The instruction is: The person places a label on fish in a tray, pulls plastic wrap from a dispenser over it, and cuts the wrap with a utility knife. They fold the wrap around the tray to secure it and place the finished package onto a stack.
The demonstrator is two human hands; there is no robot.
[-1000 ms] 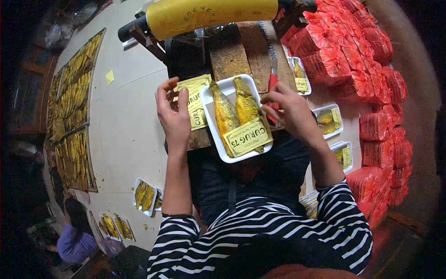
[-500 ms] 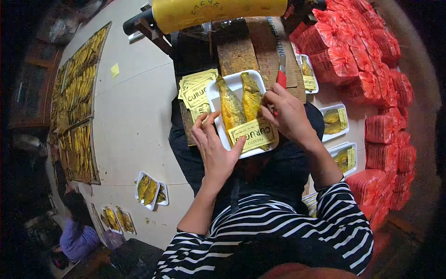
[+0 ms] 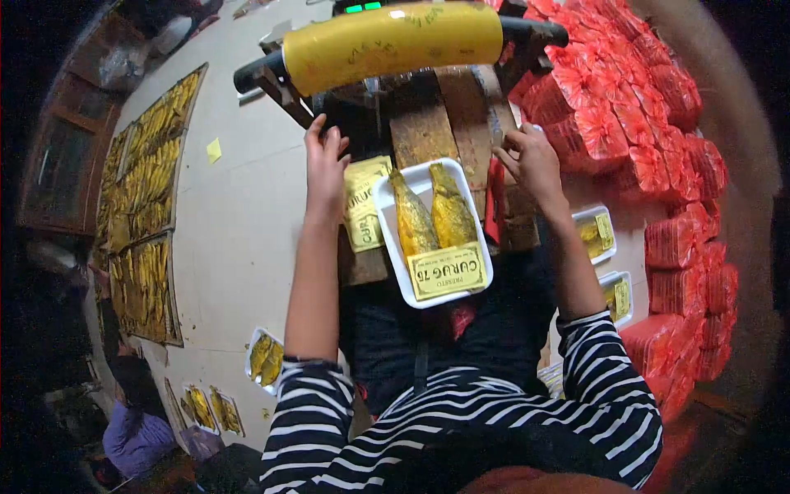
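Note:
A white foam tray point(image 3: 387, 239) holding two yellowish dried fish point(image 3: 454, 216) rests over the lap and the front of the board. A cream printed label point(image 3: 448, 270) lies across their near ends. My left hand point(image 3: 327, 169), slightly blurred, is raised beyond the tray's left side with its fingers apart, close to the roll's frame. On the right, my right hand point(image 3: 533, 169) hovers above a red-handled knife point(image 3: 494, 200), fingers bent but apart, with nothing visible in them. More loose labels point(image 3: 360, 226) are stacked left of the tray.
A thick yellow roll point(image 3: 395, 48) spans a wooden frame ahead. Red plastic-wrapped bundles point(image 3: 597, 123) are piled at right, beside labelled fish trays point(image 3: 594, 235). Racks of fish point(image 3: 146, 280) lie on the left floor. A person in purple point(image 3: 140, 440) is at lower left.
Both hands have left the tray, the left moving forward toward the roll, the right upward and right. The red knife is out of my right hand and lies on the board. The label sits straighter.

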